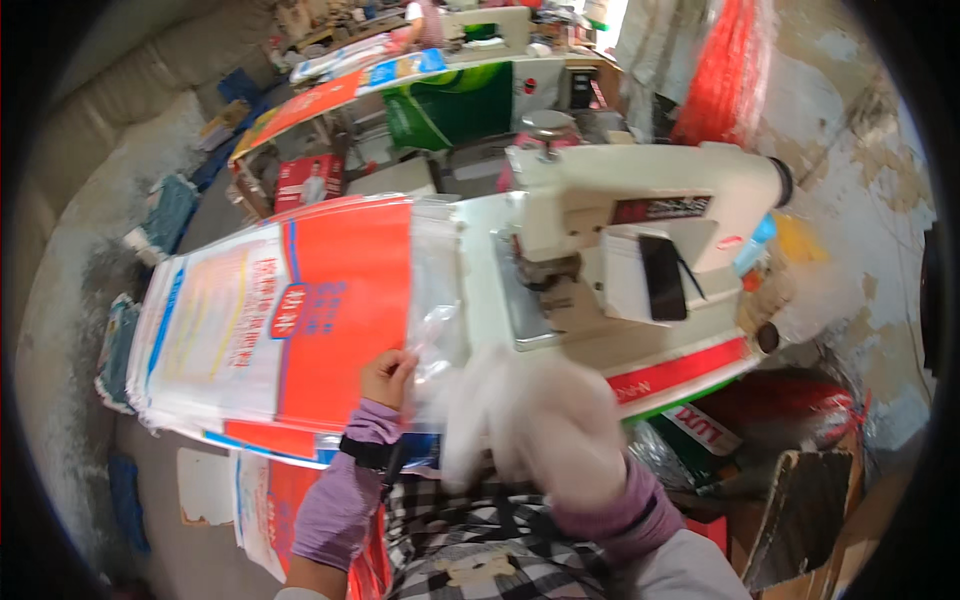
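Note:
A stack of printed plastic sacks [345,270], orange-red and white with blue stripes, lies left of a white sewing machine [640,195]. Clear plastic film [432,290] sticks out along the sacks' right edge. My left hand [388,378] is bare and closed, its fingers pinched at the near right part of the top sack, by the film. In front of the machine bed my right hand [545,425], in a white glove, is smeared by motion. Its fingers do not show clearly, and whether it holds anything is hidden.
A dark phone [663,278] rests against the machine. Beyond stands another table with printed sheets [310,105], where a person [428,25] works. Red strands [728,80] hang at the far right. More sacks [268,510] hang below the stack; a worn board [800,515] stands lower right.

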The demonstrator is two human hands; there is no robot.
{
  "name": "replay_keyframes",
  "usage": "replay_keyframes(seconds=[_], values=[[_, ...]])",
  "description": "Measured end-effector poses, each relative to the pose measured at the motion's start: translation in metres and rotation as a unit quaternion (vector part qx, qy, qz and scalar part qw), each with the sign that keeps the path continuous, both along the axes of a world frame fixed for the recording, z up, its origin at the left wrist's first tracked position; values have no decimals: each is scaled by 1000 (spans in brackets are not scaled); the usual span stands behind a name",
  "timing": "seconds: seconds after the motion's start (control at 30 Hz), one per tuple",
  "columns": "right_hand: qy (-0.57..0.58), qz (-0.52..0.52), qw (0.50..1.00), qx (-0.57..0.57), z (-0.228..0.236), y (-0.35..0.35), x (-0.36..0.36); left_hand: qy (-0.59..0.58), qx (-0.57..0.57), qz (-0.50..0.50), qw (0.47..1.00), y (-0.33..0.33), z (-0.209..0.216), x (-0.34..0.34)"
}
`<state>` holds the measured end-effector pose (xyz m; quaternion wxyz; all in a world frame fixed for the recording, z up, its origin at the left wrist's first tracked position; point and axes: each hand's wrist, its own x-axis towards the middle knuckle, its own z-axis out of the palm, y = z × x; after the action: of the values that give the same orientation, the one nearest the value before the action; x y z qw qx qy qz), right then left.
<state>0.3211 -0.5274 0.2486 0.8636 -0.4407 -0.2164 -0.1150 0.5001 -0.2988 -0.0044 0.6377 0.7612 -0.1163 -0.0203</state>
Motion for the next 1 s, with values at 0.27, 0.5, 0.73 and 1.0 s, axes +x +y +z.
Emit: replay_keyframes(seconds=[0.27, 0.5, 0.73, 1.0], values=[[11, -249, 855, -455, -206, 38, 118, -126, 82, -28, 988, -18, 61, -21], [287, -112, 903, -301, -185, 56, 105, -270, 102, 56, 956, -16, 83, -35], [83, -410, 798, -434, -199, 36, 75, -196, 10, 57, 979, 3, 78, -55], [175, -166, 937, -254, -169, 113, 106, 39, -226, 41, 973, 25, 24, -10]])
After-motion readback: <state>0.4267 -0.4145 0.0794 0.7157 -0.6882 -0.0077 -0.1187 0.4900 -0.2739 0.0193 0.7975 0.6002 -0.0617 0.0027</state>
